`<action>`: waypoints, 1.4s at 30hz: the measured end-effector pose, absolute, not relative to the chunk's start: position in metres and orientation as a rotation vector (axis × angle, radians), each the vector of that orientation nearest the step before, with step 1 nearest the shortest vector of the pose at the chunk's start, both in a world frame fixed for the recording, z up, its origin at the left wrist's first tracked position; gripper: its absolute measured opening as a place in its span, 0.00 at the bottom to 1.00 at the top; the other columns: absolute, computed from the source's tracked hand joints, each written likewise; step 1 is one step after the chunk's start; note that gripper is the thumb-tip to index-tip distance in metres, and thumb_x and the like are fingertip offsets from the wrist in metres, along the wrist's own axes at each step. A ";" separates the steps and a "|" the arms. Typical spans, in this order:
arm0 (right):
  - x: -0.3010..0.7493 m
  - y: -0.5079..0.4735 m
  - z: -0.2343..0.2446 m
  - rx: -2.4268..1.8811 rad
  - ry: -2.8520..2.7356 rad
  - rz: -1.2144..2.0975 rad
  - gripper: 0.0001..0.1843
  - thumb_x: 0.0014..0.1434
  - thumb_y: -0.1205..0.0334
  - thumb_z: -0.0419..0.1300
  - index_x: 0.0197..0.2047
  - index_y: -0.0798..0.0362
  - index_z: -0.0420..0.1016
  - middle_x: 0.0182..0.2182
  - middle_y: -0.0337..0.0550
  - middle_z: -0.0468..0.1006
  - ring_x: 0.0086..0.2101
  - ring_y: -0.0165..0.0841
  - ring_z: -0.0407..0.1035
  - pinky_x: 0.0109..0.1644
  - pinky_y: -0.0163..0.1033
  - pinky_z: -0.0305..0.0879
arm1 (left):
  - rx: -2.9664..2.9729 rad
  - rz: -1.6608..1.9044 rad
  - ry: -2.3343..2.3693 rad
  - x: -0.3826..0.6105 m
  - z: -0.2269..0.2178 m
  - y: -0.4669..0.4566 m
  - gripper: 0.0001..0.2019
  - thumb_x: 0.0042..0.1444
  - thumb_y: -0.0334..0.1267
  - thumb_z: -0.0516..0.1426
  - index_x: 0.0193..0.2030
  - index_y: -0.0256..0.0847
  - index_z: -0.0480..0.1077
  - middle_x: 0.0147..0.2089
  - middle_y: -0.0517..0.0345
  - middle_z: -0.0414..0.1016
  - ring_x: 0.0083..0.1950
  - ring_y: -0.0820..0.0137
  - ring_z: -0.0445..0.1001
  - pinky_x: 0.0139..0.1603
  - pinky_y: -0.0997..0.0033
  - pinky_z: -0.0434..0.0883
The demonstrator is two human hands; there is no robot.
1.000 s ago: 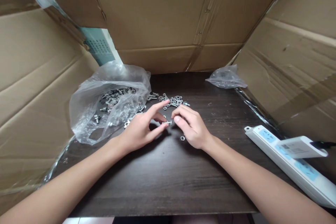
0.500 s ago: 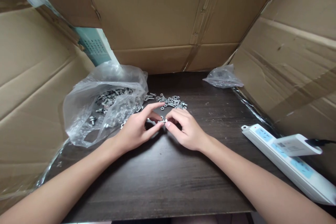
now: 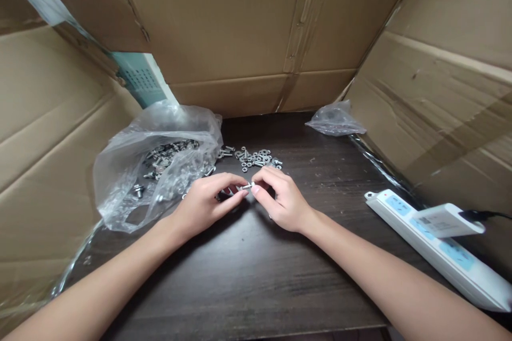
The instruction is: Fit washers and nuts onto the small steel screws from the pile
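Centrally, in the head view, the left hand (image 3: 202, 200) and the right hand (image 3: 286, 200) are meeting above the worktop (image 3: 240, 272), both clamping on one small silvery bolt (image 3: 247, 186). The bolt is lying roughly sideways between the fingertips, the left hand pinching one end and the right hand pinching the other; fine detail at the contact is too small to read. Just beyond the hands, a loose cluster of nuts, bolts and washers (image 3: 259, 159) is lying on the worktop. Near the left hand, a large clear plastic bag (image 3: 114, 162) is gaping open, its mouth showing many metal fasteners (image 3: 170, 157). At the far right of the worktop, a smaller clear bag (image 3: 336, 119) is resting by the cardboard panels (image 3: 232, 21), which are standing around the back and sides. Well apart from the right hand, a white power strip (image 3: 414, 237) is lying aslant, carrying a white adapter (image 3: 448, 220) with a black cable (image 3: 494, 214) running from it.
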State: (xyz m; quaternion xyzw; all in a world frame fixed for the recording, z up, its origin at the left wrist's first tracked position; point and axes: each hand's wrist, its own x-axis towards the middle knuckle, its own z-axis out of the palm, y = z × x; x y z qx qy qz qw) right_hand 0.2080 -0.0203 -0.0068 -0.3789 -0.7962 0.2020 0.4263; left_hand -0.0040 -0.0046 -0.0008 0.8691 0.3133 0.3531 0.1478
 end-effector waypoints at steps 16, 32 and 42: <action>0.210 -0.020 -0.007 -1.017 -2.111 0.485 0.05 0.68 0.62 0.54 0.39 0.51 0.68 0.35 0.42 0.75 0.37 0.37 0.67 0.45 0.44 0.58 | 2.565 1.003 0.864 -0.004 -0.001 -0.004 0.04 0.66 0.33 0.57 0.42 0.37 0.74 0.34 0.57 0.77 0.34 0.71 0.75 0.38 0.73 0.72; 0.208 -0.019 -0.009 -1.009 -2.181 0.439 0.13 0.72 0.63 0.49 0.34 0.51 0.66 0.31 0.41 0.75 0.34 0.36 0.64 0.44 0.44 0.55 | 2.564 1.004 0.865 -0.004 -0.002 -0.005 0.03 0.65 0.32 0.58 0.42 0.37 0.74 0.35 0.58 0.77 0.35 0.72 0.74 0.38 0.74 0.71; 0.210 -0.020 -0.006 -0.998 -2.127 0.448 0.03 0.67 0.63 0.55 0.40 0.52 0.68 0.35 0.43 0.75 0.37 0.36 0.67 0.46 0.43 0.57 | 2.556 1.043 0.872 -0.005 -0.003 -0.004 0.03 0.65 0.31 0.58 0.42 0.37 0.74 0.36 0.57 0.77 0.35 0.73 0.74 0.37 0.75 0.71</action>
